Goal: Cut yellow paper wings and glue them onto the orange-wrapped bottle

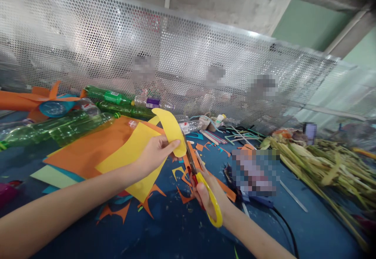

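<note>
A curved, strip-like piece of yellow paper (168, 127) is held up above the work surface, near the centre of the view. Its lower end is pinched between the thumb and fingers of the left hand (155, 151). A pair of metal-bladed scissors with yellow and red handles (200, 177) is gripped in the right hand (217, 191), its handle loop being wrapped by the fingers. The blades are directed upward along the right edge of the piece; whether paper is caught between them cannot be told.

Below the left forearm and hand, a flat yellow paper sheet (125, 153) is laid over a larger orange paper sheet (85, 149), from beneath which a pale green sheet (53, 176) projects. Pointed orange paper scraps (120, 212) are scattered nearby on the dark blue tabletop (176, 239).

At far left, green plastic bottles (69, 127) are grouped on their sides. Coloured drinking straws (212, 138) are strewn beyond the scissors. At right, a heap of dry, yellowish-green husks (326, 165) is spread. The table is backed by a perforated silver metal panel (88, 28).
</note>
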